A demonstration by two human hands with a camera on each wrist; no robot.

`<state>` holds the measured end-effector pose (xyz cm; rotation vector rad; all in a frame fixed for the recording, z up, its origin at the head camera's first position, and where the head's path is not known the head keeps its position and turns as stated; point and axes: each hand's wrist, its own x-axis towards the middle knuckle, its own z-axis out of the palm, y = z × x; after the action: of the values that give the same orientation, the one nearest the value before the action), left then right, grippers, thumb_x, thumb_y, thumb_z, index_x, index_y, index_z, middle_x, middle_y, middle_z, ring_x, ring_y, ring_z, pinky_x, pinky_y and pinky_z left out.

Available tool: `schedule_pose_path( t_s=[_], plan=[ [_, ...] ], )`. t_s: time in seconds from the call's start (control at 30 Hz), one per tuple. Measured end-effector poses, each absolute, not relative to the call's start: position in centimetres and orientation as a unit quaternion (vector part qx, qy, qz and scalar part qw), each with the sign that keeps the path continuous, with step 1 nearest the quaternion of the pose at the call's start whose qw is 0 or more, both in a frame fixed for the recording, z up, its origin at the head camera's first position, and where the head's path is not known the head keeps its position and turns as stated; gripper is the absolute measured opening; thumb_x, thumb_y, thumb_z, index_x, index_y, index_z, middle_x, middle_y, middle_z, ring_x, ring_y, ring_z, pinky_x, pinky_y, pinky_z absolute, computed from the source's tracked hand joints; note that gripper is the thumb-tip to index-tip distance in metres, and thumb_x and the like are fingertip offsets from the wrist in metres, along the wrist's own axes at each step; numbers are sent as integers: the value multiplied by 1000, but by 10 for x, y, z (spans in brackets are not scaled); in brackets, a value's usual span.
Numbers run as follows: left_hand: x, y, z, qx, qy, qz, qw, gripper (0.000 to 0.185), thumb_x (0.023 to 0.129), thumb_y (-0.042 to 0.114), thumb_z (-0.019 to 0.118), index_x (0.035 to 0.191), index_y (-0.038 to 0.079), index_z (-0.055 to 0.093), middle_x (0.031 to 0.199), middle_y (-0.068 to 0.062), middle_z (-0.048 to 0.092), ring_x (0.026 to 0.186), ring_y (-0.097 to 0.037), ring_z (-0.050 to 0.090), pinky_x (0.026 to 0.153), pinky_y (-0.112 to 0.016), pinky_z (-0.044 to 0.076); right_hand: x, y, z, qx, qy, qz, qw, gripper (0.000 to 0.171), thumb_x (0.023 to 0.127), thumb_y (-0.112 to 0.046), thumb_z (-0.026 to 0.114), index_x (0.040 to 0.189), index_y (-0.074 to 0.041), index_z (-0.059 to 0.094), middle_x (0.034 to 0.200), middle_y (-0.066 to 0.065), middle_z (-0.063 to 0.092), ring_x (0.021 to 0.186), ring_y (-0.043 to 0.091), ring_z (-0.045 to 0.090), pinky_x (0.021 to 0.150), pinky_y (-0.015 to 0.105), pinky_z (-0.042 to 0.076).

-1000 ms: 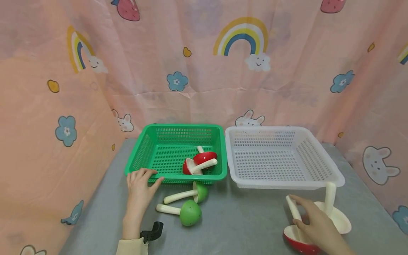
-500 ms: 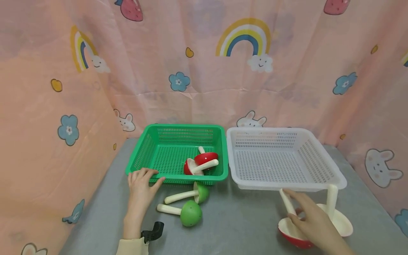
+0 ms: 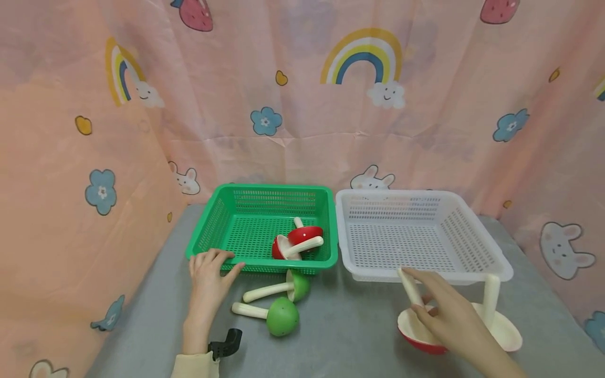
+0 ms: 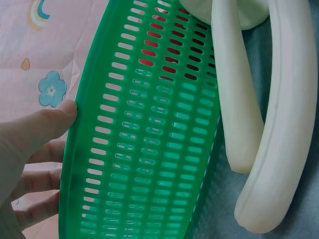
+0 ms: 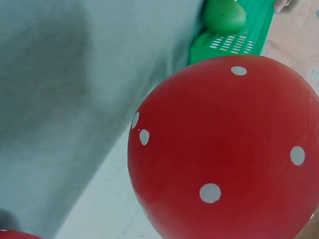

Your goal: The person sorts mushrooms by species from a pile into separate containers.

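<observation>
The right hand (image 3: 449, 320) pinches the cream stem of a red toy mushroom (image 3: 416, 328) between thumb and curled fingers, holding it cap down, stem tilted up toward the left, just above the grey tabletop (image 3: 350, 325) near its front right edge and just in front of the white basket (image 3: 491, 252). In the right wrist view the mushroom's cap (image 5: 224, 149) fills the frame, red with white dots. Just to the right of the held mushroom a white toy mushroom (image 3: 501, 325) rests upside down on its cap, stem upright, close to the basket's front right corner. The left hand (image 3: 208, 273) rests on the front left corner of the green basket (image 3: 208, 231), its fingers spread and laid over the rim; the left wrist view shows the thumb (image 4: 47, 124) pressed against the outside of the slotted wall. The two baskets stand side by side toward the back edge of the tabletop, their sides touching or nearly so. Inside the green basket, in its front right corner, lie two more red mushrooms (image 3: 298, 240), one across the other. Two green toy mushrooms (image 3: 279, 304) lie on their sides on the tabletop just in front of the green basket, stems pointing left, near the left hand. A small black clip-like object (image 3: 227, 341) sits beside the left wrist at the front edge.
</observation>
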<state>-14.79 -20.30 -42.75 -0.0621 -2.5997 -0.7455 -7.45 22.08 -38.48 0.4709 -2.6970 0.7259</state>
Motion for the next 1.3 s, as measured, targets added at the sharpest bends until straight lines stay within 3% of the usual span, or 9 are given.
schedule_pose_path(
  t_s=[0.23,0.47,0.8,1.3],
  plan=[
    [-147,-203,-427,-26,-937,-267,224,31,81,25,77,104,5,71,106,-13,64,109,-36,48,113,-67,15,-87,208,-368,174,-944,230,158,61,82,-9,73,137,-24,50,114,-4,61,76,0,61,57,20,52],
    [-148,-203,-427,-23,-939,-267,218,32,81,25,78,105,5,70,107,-13,64,111,-36,48,114,-67,14,-108,195,-350,173,-951,233,109,59,86,-13,69,140,-24,47,118,0,59,81,10,59,59,19,52],
    [-149,-203,-429,-21,-942,-262,207,33,82,30,76,105,7,70,109,-12,64,112,-35,48,114,-67,13,-149,171,-332,230,-933,257,99,60,86,-11,70,140,-21,46,128,5,58,84,14,60,62,22,56],
    [-149,-204,-431,-16,-942,-251,220,32,81,30,77,104,8,71,106,-11,65,110,-35,49,113,-67,17,-213,141,-317,268,-922,268,78,64,84,-5,70,141,-19,45,125,9,56,87,20,61,66,30,60]
  ],
)
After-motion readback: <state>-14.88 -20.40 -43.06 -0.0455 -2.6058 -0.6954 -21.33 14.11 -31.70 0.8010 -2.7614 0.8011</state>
